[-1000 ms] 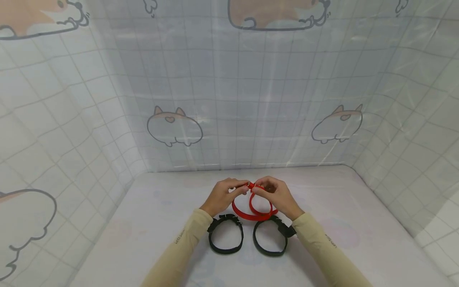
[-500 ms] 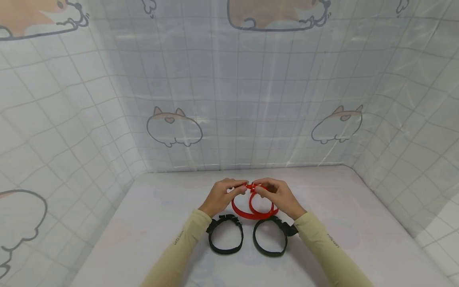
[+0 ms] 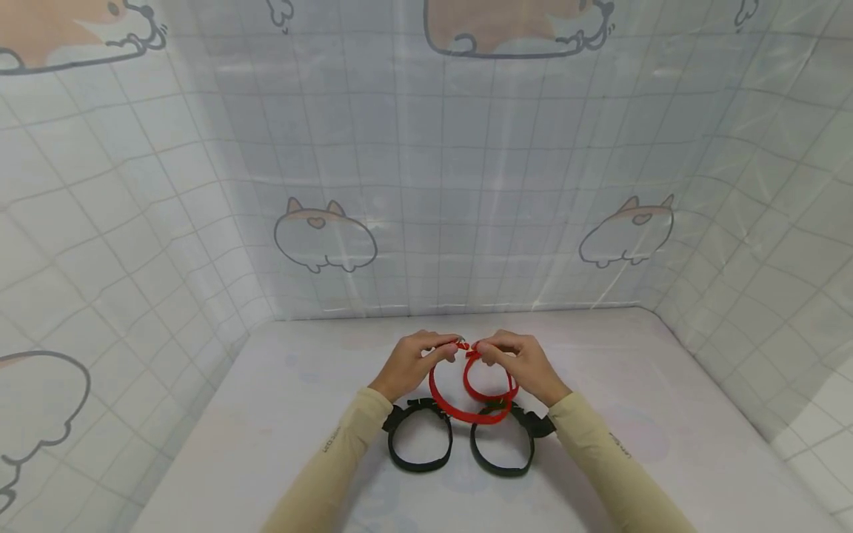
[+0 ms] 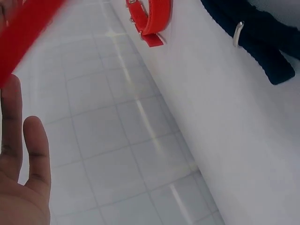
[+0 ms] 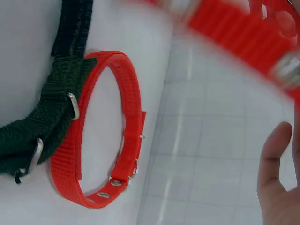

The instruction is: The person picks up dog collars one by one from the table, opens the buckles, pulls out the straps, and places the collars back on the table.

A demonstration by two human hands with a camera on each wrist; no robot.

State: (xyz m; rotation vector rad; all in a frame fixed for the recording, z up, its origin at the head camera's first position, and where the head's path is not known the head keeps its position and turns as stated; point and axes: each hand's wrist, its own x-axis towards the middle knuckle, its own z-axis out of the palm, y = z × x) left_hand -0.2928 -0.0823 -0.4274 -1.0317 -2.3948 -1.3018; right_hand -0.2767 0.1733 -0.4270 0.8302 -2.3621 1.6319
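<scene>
A red buckled collar hangs as a wide loop between my hands in the head view. My left hand pinches one end with thumb and fingers, a bit of metal showing at its tip. The other end is pinched by my right hand, and a small gap parts the two ends. Close to the right wrist camera the held red strap is blurred, with metal fittings on it. Behind the loop, a second red collar rests on the table, closed in a ring, with metal eyelets and a buckle.
Two dark collars with metal loops lie on the white table nearer the body, the left one and the right one. The held loop overlaps the right one in the head view. A tile-patterned curtain surrounds the table's back and sides.
The ends of the held red collar, together between the fingertips earlier, are now apart. Its loop hangs lower, over the back of the dark collars. Both hands have barely moved.
</scene>
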